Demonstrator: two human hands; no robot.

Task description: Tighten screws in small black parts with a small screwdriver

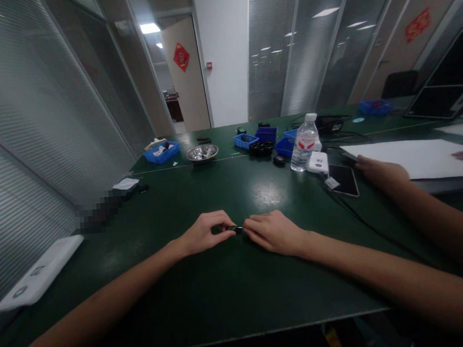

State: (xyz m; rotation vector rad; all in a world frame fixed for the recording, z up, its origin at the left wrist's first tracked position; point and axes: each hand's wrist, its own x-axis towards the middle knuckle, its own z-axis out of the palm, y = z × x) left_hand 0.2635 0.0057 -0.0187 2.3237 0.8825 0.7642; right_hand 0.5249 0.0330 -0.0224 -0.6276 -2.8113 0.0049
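Note:
My left hand (pixel 207 232) is low over the green table, thumb and fingers pinching a small dark piece with green on it (pixel 232 228). Its kind is too small to make out; it may be a bit of circuit board. Facing it from the right, my right hand (pixel 275 232) has its fingers curled closed, with the fingertips close to that piece. A thin, bright, metal-like sliver (pixel 240 228) shows between the two hands. Whatever lies inside my right fingers is hidden.
Beyond my hands are a metal bowl (pixel 202 154), a blue tray (pixel 162 152) and a water bottle (pixel 304 143). A phone (pixel 343 180) and a cable lie to the right. Another person's hand (pixel 382 173) rests by white paper (pixel 412 153). A white device (pixel 40 271) is at left.

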